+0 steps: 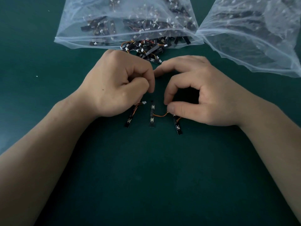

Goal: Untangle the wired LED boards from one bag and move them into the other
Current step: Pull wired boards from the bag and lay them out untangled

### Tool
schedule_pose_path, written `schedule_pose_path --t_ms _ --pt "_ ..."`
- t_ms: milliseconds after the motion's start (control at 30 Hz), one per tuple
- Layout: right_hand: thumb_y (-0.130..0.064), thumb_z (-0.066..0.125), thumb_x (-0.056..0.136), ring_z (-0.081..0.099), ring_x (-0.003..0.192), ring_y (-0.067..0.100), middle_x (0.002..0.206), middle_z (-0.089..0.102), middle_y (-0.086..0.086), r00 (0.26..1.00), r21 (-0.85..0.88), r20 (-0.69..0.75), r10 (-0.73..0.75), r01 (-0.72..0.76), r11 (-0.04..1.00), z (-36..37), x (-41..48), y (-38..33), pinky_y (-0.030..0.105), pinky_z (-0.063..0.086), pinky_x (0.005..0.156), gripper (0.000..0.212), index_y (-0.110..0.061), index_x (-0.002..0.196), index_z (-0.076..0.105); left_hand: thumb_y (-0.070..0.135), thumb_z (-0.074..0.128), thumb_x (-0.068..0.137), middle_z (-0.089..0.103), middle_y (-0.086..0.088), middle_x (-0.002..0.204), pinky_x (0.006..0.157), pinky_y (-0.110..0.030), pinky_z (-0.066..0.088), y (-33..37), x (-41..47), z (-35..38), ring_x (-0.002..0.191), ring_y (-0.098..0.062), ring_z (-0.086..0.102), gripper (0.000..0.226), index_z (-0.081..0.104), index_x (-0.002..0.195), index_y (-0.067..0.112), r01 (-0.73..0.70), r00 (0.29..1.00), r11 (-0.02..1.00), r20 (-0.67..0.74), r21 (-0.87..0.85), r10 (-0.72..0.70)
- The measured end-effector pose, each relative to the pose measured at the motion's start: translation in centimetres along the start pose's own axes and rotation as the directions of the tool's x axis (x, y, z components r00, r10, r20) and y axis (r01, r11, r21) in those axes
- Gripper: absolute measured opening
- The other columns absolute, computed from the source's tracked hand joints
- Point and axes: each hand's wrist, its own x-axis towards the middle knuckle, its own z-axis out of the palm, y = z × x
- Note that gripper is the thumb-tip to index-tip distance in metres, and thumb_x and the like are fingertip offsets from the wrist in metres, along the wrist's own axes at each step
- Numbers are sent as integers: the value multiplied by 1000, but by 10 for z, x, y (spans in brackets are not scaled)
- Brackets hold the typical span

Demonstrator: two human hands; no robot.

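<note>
Now: both hands work three wired boards apart on the green tabletop [146, 176], mid-frame, below the bags.

The left hand [117, 84] is curled tight over the lead of the left board [129, 119]; the lead runs up under the palm and the pinch itself is hidden. The right hand [195, 95] pinches the orange wire [160, 114] between thumb and forefinger. That wire runs from the middle board [152, 115], with the right board [177, 126] just under the thumb. A loose pile of boards [145, 48] spills from the centre bag [65, 41] at top centre, likely the source. The second bag [244, 51] sits upper right. To do it well, probably ease the hands apart slowly, follow the wire loop, don't yank the connectors, and free one board before bagging it.
</note>
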Motion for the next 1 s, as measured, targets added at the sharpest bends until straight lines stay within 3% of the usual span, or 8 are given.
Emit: schedule_pose_path --t_ms 167,300,500,567,700,867,1000 --pt "-29 71 79 37 143 0 146 54 -18 1000 48 25 18 -19 999 -5 -2 3 40 20 124 11 -31 89 70 8 48 71 57 1 48 54 -36 44 1 0 1 51 -25 54 26 70 69 21 3 1000 1000 -9 0 -3" --pt "-32 71 76 34 146 9 147 50 -23 999 18 37 38 -39 999 -3 -2 2 41 21 124 12 -35 88 69 7 49 72 54 1 48 53 -34 42 0 0 0 53 -26 52 25 72 71 18 -7 1000 1000 -15 8 7" --pt "-32 72 79 37 145 4 146 52 -20 999 36 31 18 -19 999 -5 -1 3 41 20 124 9 -34 87 69 7 51 66 54 1 52 51 -16 33 -1 -1 -4 48 -15 45 25 72 74 18 39 994 997 104 -63 -32" --pt "-35 74 78 36 145 5 146 52 -22 999 31 35 24 -25 999 -5 -2 3 38 21 124 10 -35 87 69 7 52 63 59 1 58 51 -22 36 -2 -1 -7 51 -13 47 29 73 79 19 66 989 990 139 -125 -49" --pt "-34 73 78 38 143 4 145 52 -21 1000 16 21 22 -22 1000 -4 -1 4 35 22 123 9 -35 86 68 10 58 57 62 -3 68 52 -35 39 0 0 -9 58 -26 50 32 74 84 19 56 986 993 165 -109 -38" --pt "-26 73 81 41 140 0 143 55 -20 1000 21 -12 11 -10 1000 -3 0 5 36 22 123 9 -32 86 70 14 59 57 61 3 66 54 -21 36 1 -1 -7 58 -20 49 30 73 81 24 51 980 997 194 -53 -40" --pt "-14 79 85 45 138 2 142 58 -16 999 9 -45 7 -6 1000 -1 1 7 37 23 123 16 -27 89 72 13 59 57 62 3 67 54 -18 35 -1 -1 -7 59 -19 51 30 73 82 24 31 977 999 213 -30 -24"
